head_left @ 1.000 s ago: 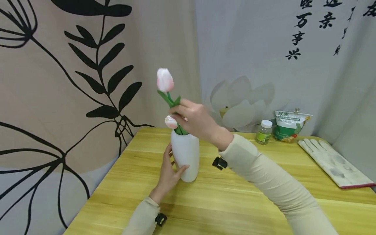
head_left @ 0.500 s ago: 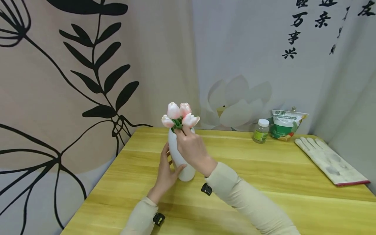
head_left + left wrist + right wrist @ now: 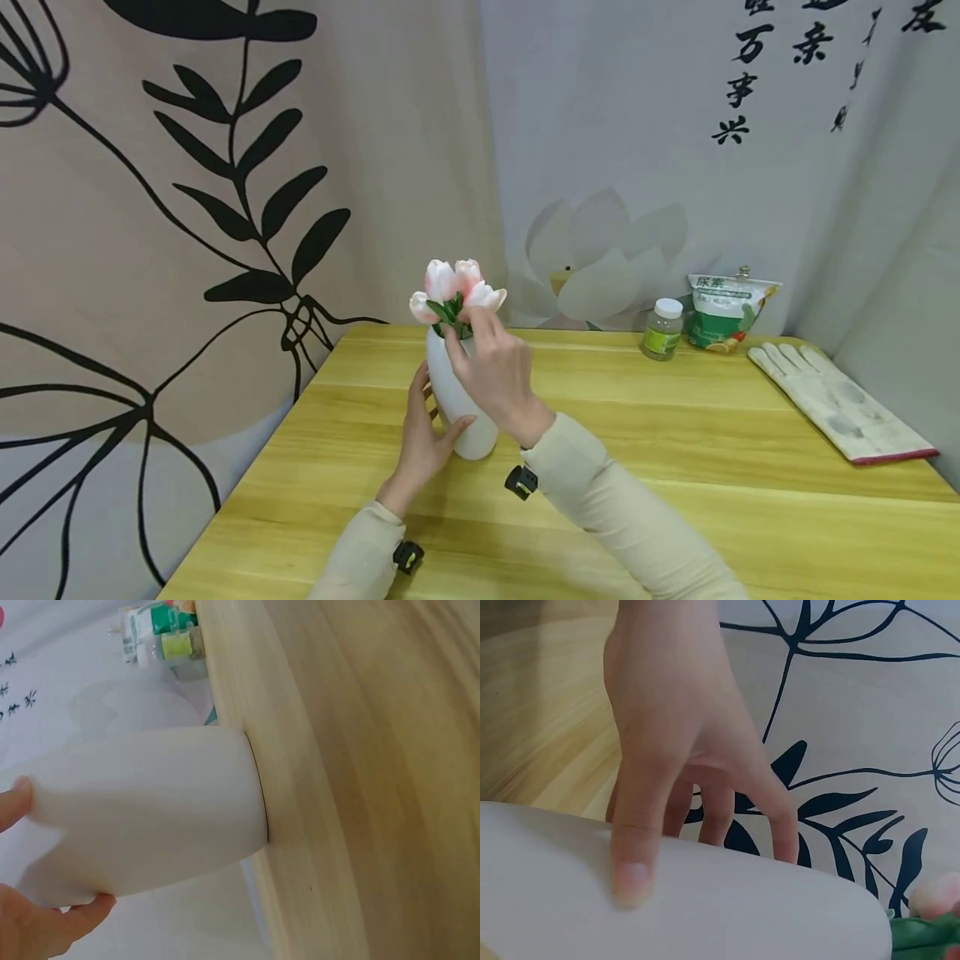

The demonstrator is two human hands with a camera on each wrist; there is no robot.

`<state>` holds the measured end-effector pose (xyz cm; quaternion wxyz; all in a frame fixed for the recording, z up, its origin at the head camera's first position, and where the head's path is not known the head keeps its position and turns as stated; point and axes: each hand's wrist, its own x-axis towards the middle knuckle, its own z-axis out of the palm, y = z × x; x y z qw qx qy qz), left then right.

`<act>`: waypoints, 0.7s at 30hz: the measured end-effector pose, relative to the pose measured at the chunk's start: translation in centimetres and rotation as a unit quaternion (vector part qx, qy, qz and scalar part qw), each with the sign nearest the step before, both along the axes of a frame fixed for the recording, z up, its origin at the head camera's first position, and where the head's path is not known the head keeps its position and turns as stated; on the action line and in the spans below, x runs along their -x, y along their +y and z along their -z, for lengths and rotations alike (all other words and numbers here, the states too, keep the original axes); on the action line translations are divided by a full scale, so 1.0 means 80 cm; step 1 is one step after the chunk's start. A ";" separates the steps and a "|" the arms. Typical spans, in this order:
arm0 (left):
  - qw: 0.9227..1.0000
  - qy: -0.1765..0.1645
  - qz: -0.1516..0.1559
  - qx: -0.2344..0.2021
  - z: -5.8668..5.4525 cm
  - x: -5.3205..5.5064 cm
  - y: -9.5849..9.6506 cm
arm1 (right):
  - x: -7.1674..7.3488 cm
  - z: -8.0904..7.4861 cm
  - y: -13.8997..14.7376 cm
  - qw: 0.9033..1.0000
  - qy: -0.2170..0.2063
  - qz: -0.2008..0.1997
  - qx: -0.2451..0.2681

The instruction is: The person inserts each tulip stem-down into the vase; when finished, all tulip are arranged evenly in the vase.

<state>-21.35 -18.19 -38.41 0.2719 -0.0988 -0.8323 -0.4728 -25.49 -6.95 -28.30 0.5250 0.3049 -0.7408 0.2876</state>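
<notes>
A smooth white vase stands on the wooden table, slightly tilted in the head view. My left hand holds its lower side, thumb at the front and fingers round the far left side; the left wrist view shows fingertips against the vase wall. Several pink-and-white tulips with green leaves rise from the mouth. At the rim, my right hand touches the flowers, thumb and index finger spread apart around the leaves. In the right wrist view, green leaves show beyond the vase mouth.
Along the back edge stand a small jar with a white lid and a clipped green-and-white bag. A stained white glove lies at the right. A patterned curtain hangs behind the wooden table.
The right hand has come down from above the vase with a tulip, which now stands among the others. Its thumb and index finger have since spread. The left hand keeps its hold.
</notes>
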 end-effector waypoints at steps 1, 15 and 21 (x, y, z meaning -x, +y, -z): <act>1.000 0.003 0.001 0.001 -0.003 -0.002 0.002 | 0.001 -0.001 -0.002 1.000 0.000 0.005 0.006; 1.000 0.017 0.010 -0.003 0.032 0.021 -0.013 | 0.007 0.017 -0.026 0.997 -0.056 0.047 0.032; 1.000 0.022 0.010 -0.005 0.031 0.023 -0.014 | 0.011 0.020 -0.026 0.997 -0.054 0.049 0.040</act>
